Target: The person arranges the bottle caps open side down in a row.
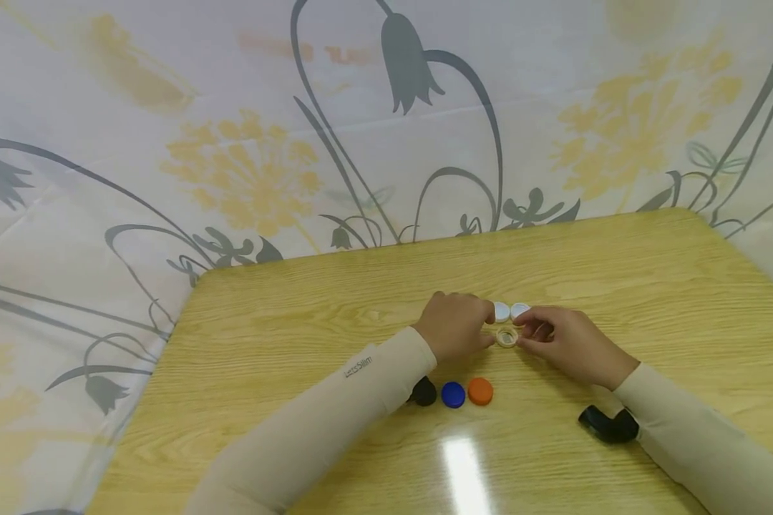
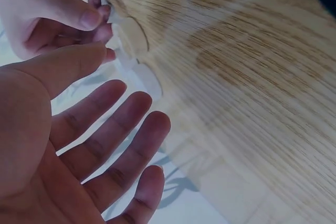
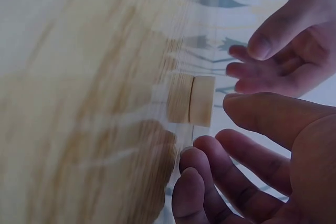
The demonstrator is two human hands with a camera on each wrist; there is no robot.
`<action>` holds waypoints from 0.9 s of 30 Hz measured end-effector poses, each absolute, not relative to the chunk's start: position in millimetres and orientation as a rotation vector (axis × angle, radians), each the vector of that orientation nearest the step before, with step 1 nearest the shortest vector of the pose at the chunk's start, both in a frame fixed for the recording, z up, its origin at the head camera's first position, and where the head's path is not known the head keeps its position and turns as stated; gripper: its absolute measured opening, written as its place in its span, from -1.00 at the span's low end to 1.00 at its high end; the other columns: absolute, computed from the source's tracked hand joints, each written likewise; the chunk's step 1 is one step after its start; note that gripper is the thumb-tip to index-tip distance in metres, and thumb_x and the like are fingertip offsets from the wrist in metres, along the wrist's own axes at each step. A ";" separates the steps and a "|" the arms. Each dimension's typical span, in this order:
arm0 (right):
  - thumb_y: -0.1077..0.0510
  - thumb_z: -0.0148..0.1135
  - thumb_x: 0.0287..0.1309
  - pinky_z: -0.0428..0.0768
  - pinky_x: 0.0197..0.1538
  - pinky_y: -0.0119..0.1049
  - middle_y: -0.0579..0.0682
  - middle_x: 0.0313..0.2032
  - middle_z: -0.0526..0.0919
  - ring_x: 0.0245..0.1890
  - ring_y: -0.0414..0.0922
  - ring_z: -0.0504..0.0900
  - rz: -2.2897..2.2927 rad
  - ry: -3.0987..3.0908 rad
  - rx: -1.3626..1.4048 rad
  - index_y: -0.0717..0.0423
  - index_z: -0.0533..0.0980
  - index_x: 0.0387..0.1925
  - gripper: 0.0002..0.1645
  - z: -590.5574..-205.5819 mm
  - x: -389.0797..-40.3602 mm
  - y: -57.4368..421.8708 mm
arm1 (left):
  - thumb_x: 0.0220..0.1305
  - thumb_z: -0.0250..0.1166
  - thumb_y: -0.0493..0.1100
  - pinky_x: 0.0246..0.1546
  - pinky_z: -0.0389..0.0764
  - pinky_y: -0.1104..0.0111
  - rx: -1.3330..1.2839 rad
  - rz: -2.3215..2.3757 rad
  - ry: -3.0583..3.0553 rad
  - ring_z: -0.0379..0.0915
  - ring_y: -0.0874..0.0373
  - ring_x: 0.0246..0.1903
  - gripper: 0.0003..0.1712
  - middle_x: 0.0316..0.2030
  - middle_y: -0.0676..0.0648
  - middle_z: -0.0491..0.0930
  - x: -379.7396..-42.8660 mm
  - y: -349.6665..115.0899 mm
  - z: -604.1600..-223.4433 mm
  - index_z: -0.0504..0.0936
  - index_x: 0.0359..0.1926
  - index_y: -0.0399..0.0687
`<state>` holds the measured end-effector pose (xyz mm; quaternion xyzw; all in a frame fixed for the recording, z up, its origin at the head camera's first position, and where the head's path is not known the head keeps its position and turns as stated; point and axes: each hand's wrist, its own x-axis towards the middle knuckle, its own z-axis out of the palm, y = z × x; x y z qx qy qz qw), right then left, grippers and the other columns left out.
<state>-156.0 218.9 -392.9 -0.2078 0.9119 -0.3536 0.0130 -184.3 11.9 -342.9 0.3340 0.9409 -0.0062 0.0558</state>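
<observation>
A cream ring-like cap (image 1: 507, 337) lies on the wooden table between both hands, its hollow side up. Just beyond it sit two white caps, the left one (image 1: 501, 312) beside the right one (image 1: 520, 310). My left hand (image 1: 457, 325) is at the cream cap's left, thumb tip close to its rim and fingers spread loosely in the left wrist view. From the other side my right hand (image 1: 570, 343) reaches in, thumb and forefinger parted near the rim. The right wrist view shows the cream cap (image 3: 202, 100) standing apart from loosely bent fingers (image 3: 244, 182).
Nearer on the table, a black round piece (image 1: 424, 391), partly behind the left sleeve, lines up with a blue cap (image 1: 453, 395) and an orange cap (image 1: 480, 391). A black elbow-shaped piece (image 1: 608, 425) lies against the right sleeve (image 1: 702, 429). Flower-patterned cloth (image 1: 386, 143) rises behind the table.
</observation>
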 end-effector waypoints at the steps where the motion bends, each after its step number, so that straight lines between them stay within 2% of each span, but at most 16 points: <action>1: 0.23 0.36 0.23 0.62 -0.25 -0.39 -0.10 -0.32 0.70 -0.33 -0.29 0.61 -1.100 2.836 -0.645 0.22 0.63 -0.04 -0.73 -393.6 -156.3 219.0 | 0.35 0.30 0.12 -0.06 0.61 0.22 1.009 -0.023 2.853 0.68 0.24 -0.15 -0.67 -0.07 0.16 0.74 -185.2 13.0 -343.8 0.70 0.04 0.15; 10: 0.24 0.35 0.21 0.61 -0.26 -0.40 -0.08 -0.30 0.71 -0.34 -0.31 0.60 -1.075 2.826 -0.635 0.26 0.64 -0.03 -0.70 -396.2 -157.9 218.2 | 0.35 0.30 0.08 -0.21 0.57 0.27 0.992 -0.054 2.845 0.60 0.28 -0.31 -0.78 -0.25 0.18 0.72 -191.9 19.2 -355.4 0.71 -0.12 0.14; 17: 0.25 0.34 0.22 0.60 -0.27 -0.43 -0.07 -0.29 0.72 -0.34 -0.35 0.60 -1.090 2.806 -0.621 0.30 0.64 -0.01 -0.69 -396.4 -157.9 218.9 | 0.33 0.32 0.02 -0.33 0.47 0.30 1.018 -0.026 2.838 0.47 0.29 -0.44 -0.86 -0.48 0.19 0.56 -195.2 22.9 -360.1 0.64 -0.35 0.13; 27: 0.21 0.35 0.25 0.59 -0.26 -0.44 -0.08 -0.27 0.73 -0.34 -0.38 0.59 -1.142 2.760 -0.616 0.29 0.64 0.00 -0.67 -394.7 -157.4 217.3 | 0.34 0.30 0.07 -0.42 0.44 0.35 1.075 -0.005 2.843 0.44 0.29 -0.49 -0.80 -0.51 0.19 0.55 -194.5 27.7 -361.7 0.63 -0.36 0.13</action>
